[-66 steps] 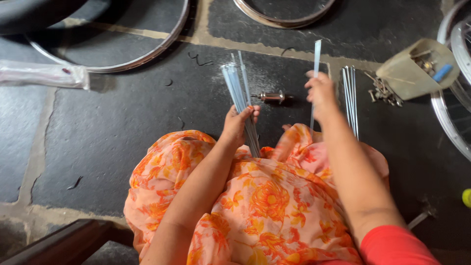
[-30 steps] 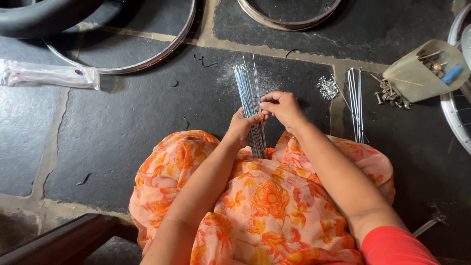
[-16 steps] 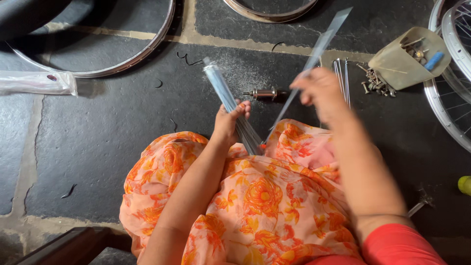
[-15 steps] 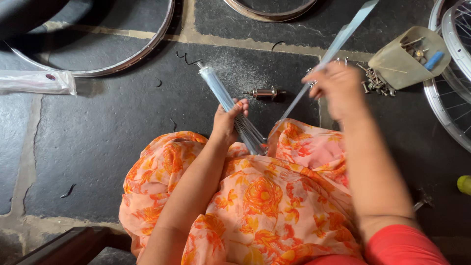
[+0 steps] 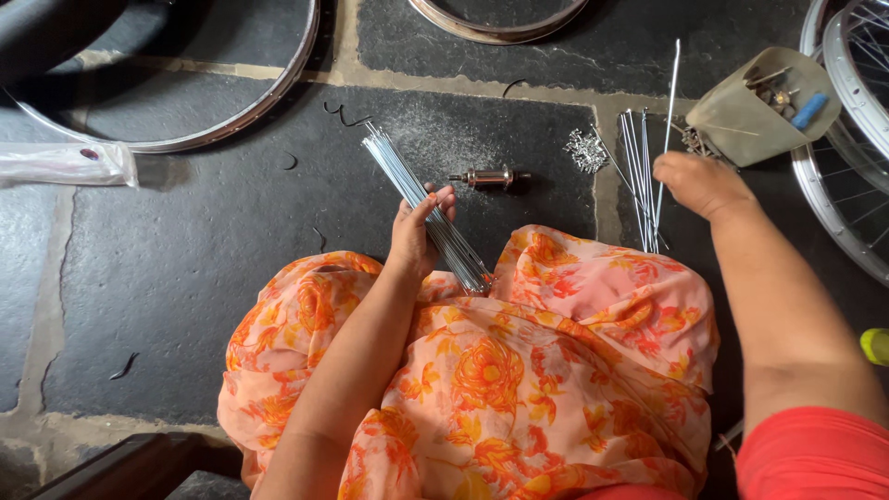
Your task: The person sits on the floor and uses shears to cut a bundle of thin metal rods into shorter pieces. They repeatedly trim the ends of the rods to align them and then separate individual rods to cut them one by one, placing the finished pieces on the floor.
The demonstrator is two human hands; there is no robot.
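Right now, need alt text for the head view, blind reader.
Looking down at a seated person's lap: the left hand grips a bundle of metal spokes slanting over an orange floral cloth, while the right hand holds one spoke above loose spokes on a dark stone floor. A wheel hub and bare rims lie around.

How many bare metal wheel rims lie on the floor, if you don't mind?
2: one rim at upper left, one rim at top centre, cut off. A spoked wheel lies right.

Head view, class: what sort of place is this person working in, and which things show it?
Probably a bicycle wheel repair spot on a stone floor: bare wheel rims lie around, the left hand holds a bundle of spokes, and a hub lies nearby.
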